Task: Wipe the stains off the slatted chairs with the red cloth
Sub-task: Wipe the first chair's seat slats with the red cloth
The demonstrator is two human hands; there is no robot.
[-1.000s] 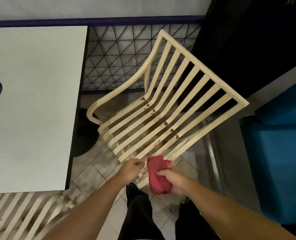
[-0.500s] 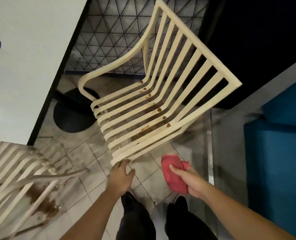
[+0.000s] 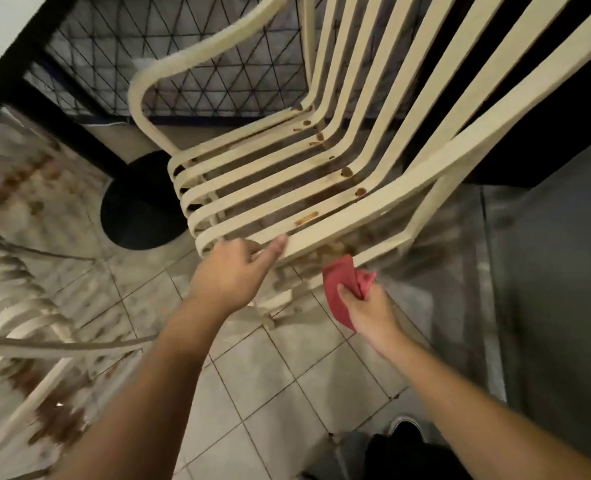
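As the person leans in over it, the cream slatted chair fills the middle and far right of the head view, much closer than it stood a second ago. Half a second back the left hand only touched the near front edge of the seat. Now it grips that edge, thumb laid along the nearest slat and fingers tucked out of sight beneath. The right hand has come up from beside the legs. Its curled fingers and thumb bunch the crumpled red cloth, whose top corner is now just under the near right rail, close to a brown smear there. I cannot tell whether it touches yet. The round brown spots and an orange-brown streak still sit on the seat slats, so I'd judge that wiping is only about to begin, with the left hand steadying the chair. At the near left a second pale slatted chair, blurred, carries large brown blotches and waits its turn. A black round table base stands on the grey tiled floor beyond.
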